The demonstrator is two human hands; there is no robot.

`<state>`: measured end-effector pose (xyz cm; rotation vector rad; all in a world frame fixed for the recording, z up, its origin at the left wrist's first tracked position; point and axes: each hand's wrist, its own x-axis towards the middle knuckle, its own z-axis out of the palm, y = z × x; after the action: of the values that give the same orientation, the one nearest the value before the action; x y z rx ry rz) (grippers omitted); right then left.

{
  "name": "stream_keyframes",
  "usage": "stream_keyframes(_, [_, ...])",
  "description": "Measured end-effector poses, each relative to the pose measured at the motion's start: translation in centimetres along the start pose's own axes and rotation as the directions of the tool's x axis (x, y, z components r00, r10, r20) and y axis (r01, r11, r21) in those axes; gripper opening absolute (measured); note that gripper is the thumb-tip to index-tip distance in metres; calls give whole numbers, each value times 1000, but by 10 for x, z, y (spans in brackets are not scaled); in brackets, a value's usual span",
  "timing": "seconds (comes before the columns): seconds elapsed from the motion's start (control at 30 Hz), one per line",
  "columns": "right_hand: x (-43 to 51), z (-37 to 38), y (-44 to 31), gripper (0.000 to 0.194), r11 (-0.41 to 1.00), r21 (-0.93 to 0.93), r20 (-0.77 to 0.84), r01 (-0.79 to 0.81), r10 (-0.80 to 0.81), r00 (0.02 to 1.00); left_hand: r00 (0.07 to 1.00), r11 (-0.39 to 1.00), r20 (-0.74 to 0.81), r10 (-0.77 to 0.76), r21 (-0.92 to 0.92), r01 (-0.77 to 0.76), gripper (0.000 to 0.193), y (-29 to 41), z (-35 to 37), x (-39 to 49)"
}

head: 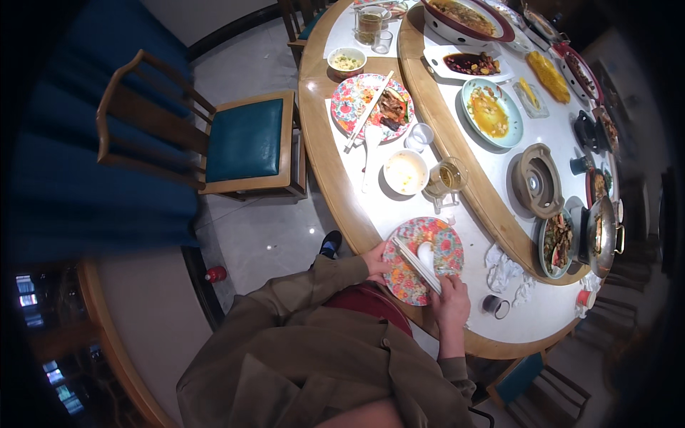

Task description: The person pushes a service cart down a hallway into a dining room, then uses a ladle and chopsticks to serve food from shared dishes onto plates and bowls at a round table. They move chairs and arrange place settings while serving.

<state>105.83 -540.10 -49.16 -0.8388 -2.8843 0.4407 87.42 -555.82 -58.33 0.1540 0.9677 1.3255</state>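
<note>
My left hand (pixel 377 263) grips the left rim of a floral plate (pixel 448 239) at the near edge of the round table. On this plate lie a white spoon (pixel 426 255) and a pair of pale chopsticks (pixel 411 259). My right hand (pixel 450 300) is at the plate's right side, its fingers at the lower ends of the chopsticks; whether they close on the chopsticks or on the rim I cannot tell. Beyond the plate stand a white bowl with food remains (pixel 405 172) and a glass pitcher (pixel 445 179).
Crumpled tissues (pixel 503 270) and a small glass (pixel 496 306) lie right of the plate. Another floral plate (pixel 350 101) holds food and chopsticks. The raised turntable (pixel 473 198) bears several dishes and a brown clay stove (pixel 537 181). A wooden chair (pixel 243 140) stands at the left.
</note>
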Motion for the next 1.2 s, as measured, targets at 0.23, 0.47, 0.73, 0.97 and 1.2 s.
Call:
stream_keyframes(0.23, [48,8,-98,26,934,272,-118,-233,272,955,865,592,-371,339,799,110,32,136,-94,4])
stream_keyframes(0.47, [75,29,-154,26,910,334,-146,-245,307,940,771,263,-429,471,902,341,45,214,-130,44])
stream_keyframes(0.73, [96,27,-176,17,632,692,47,-350,444,895,879,467,-215,425,884,-9,34,192,-118,-5])
stream_keyframes(0.97, [90,18,-129,28,761,621,17,-189,228,974,998,796,51,46,601,-68,23,142,-25,-2])
stream_keyframes(1.2, [54,6,-112,27,712,614,155,-341,315,936,991,430,106,76,893,-129,23,169,-41,7])
